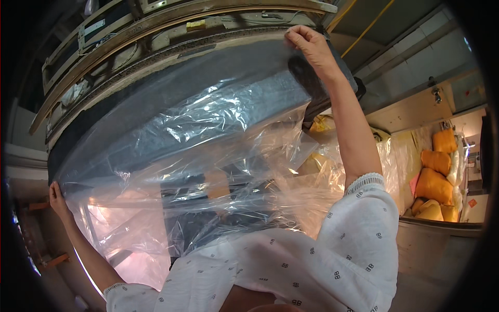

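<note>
Two hands stretch one clear crinkled plastic sheet (208,156) over one dark grey padded slab (171,104): left hand (57,200) at eight o'clock, right hand (311,48) at one o'clock, each grip pinching the sheet's edge.

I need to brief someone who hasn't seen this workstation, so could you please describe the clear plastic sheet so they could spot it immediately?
Find the big dark grey padded slab filling the upper left, below a wooden frame. Draped over its face hangs the clear plastic sheet, pinched by the left hand at the lower left and the right hand at the slab's top right. Unlike the orange bags far right, it is glossy, crinkled and see-through.
</note>
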Demonstrator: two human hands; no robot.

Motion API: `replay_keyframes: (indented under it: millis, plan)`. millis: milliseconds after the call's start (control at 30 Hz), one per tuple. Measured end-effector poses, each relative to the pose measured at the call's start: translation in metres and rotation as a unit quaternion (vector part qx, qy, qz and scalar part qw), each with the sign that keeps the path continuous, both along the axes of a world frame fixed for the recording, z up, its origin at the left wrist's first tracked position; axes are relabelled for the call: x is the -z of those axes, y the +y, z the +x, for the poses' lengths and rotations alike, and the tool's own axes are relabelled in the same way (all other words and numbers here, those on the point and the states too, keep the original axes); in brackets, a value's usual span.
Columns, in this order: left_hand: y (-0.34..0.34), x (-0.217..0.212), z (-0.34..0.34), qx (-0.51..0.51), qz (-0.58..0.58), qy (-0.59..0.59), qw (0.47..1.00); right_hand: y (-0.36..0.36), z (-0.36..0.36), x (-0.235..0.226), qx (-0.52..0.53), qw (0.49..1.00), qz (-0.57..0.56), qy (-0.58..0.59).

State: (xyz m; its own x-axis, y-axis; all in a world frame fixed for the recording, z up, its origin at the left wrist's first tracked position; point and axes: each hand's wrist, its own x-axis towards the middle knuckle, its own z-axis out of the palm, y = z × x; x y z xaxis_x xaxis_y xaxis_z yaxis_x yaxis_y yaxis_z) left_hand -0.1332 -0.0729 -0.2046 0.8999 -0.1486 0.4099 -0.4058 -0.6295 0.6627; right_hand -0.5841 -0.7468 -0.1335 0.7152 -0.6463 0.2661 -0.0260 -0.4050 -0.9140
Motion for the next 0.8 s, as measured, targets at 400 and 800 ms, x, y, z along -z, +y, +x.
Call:
replay_keyframes:
  millis: [400, 800]
  plan:
    - [-0.133, -0.006, 0.036, -0.006, -0.051, -0.031, 0.998, -0.034, 0.036, 0.056, 0.349, 0.911, -0.218, 0.006]
    - [-0.181, -0.012, 0.071, 0.007, -0.122, -0.001, 0.993, -0.062, 0.052, 0.054, 0.332, 0.91, -0.235, 0.079]
